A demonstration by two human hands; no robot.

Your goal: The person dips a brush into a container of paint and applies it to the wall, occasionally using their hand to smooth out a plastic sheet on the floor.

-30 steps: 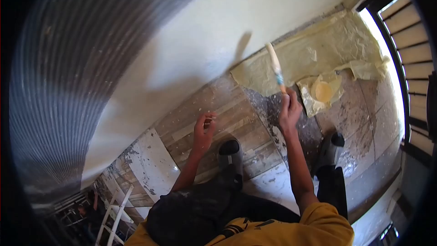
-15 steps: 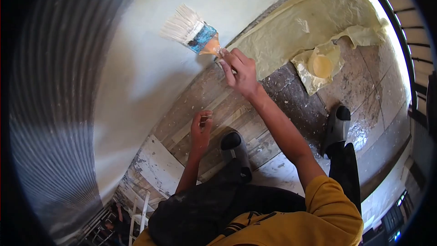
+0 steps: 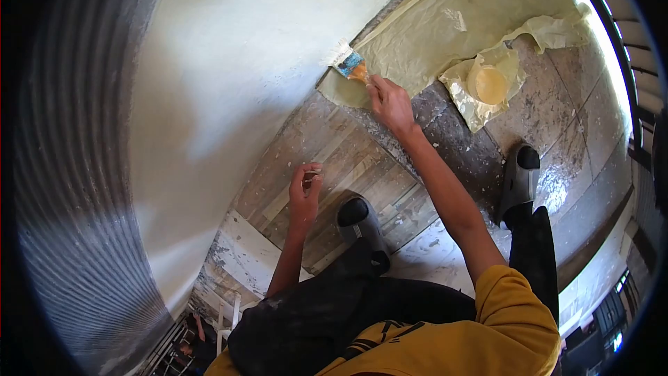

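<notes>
My right hand (image 3: pixel 393 103) is closed around the wooden handle of a wide paintbrush (image 3: pixel 352 67). Blue paint smears cover the brush's ferrule, and its pale bristles press against the foot of the white wall (image 3: pixel 229 49), just above the floor edge. My left hand (image 3: pixel 304 193) hovers over the wood-patterned floor (image 3: pixel 334 146), its fingers loosely curled, with a gap to the thumb and nothing visible inside. To the right of my right hand, a round tub of cream-coloured paint (image 3: pixel 489 85) stands on a crumpled yellowish sheet.
A long yellowish sheet (image 3: pixel 445 24) covers the floor along the wall. Corrugated metal (image 3: pixel 76 167) lines the left side. My shoes (image 3: pixel 358 219) stand on paint-spattered flooring. Dark railings (image 3: pixel 619 35) curve along the right. Another person (image 3: pixel 198 341) is partly visible at lower left.
My right hand has moved the paintbrush down and to the right, from higher up the wall to its base near the sheet. My left hand has barely moved.
</notes>
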